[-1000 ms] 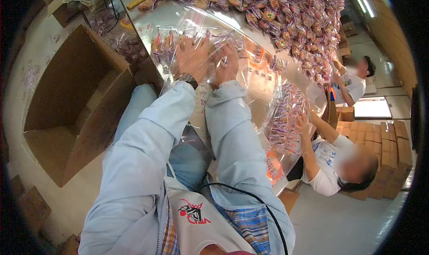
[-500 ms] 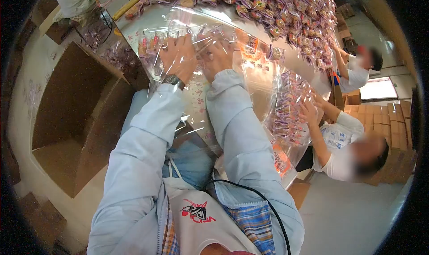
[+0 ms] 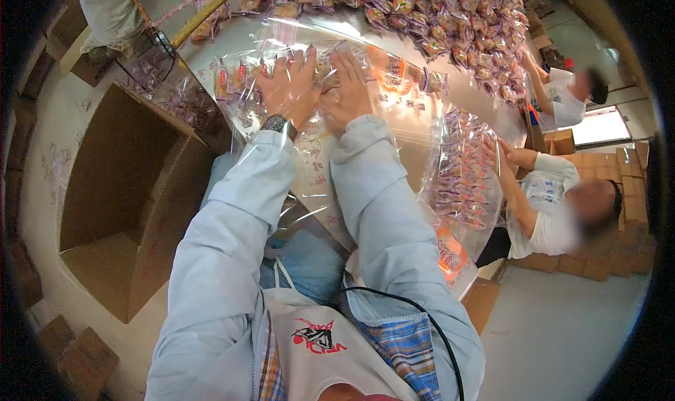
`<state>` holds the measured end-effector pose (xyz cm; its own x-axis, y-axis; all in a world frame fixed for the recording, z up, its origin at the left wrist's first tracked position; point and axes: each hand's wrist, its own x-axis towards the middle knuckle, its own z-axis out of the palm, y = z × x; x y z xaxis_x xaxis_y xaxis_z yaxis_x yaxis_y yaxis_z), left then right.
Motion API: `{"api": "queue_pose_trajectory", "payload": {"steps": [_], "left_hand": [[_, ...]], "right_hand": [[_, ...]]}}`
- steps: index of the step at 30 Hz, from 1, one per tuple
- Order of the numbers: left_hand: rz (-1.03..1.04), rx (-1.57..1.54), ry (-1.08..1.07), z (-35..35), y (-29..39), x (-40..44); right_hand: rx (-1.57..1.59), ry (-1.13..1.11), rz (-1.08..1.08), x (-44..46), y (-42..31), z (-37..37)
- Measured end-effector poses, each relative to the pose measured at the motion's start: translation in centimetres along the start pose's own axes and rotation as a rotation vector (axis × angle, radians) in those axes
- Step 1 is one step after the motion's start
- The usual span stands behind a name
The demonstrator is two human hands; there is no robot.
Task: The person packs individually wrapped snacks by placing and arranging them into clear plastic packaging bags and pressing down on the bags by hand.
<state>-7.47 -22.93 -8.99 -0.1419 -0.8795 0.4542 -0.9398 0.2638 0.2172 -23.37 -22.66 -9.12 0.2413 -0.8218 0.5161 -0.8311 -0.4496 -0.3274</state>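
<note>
Glare on the crinkly clear plastic bag (image 3: 311,163) blurs left hand (image 3: 290,90) and right hand (image 3: 348,91) at its far end, fingers extended, can't tell if gripping, part-hiding small wrapped packets (image 3: 234,79) under the film; corrugated box (image 3: 167,221) left of bag, glossy packet heap (image 3: 457,24) beyond it, cut off at top.

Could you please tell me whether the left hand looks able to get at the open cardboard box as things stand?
Probably yes: the cardboard box stands open on that side, nothing obvious in between, though the left hand would first have to leave the clear plastic and wrapped packets.
</note>
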Motion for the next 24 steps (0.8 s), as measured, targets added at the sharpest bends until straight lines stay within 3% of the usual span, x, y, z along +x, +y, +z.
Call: {"api": "queue_pose_trajectory", "payload": {"steps": [1,2,5,8,11,20,23,24], "left_hand": [[0.017,0.005,0.023,0.0,-0.1,-0.1],[0.031,0.04,0.057,-0.5,-0.2,-0.7],[0.01,0.084,-0.043,-1.1,-0.2,-0.4],[-0.029,0.076,-0.083,-1.5,0.1,0.6],[-0.033,0.095,-0.064,-1.4,0.2,0.9],[0.037,0.212,0.052,1.9,-2.1,1.5],[0.056,0.066,-0.014,0.4,-2.5,1.8],[0.074,0.033,0.011,-0.2,-3.1,1.3]], "right_hand": [[-0.056,-0.062,-0.005,-0.2,0.2,-0.6],[-0.155,0.127,-0.141,-0.2,1.8,0.9],[-0.17,0.157,-0.138,0.0,3.2,2.7],[-0.193,0.005,-0.063,-0.1,2.1,1.3],[-0.241,0.202,-0.169,0.6,2.9,2.2],[-0.288,0.056,0.12,2.5,-1.1,2.1],[-0.331,0.214,0.076,1.4,-0.6,3.9],[-0.212,0.272,0.057,0.9,-0.4,4.3]]}}
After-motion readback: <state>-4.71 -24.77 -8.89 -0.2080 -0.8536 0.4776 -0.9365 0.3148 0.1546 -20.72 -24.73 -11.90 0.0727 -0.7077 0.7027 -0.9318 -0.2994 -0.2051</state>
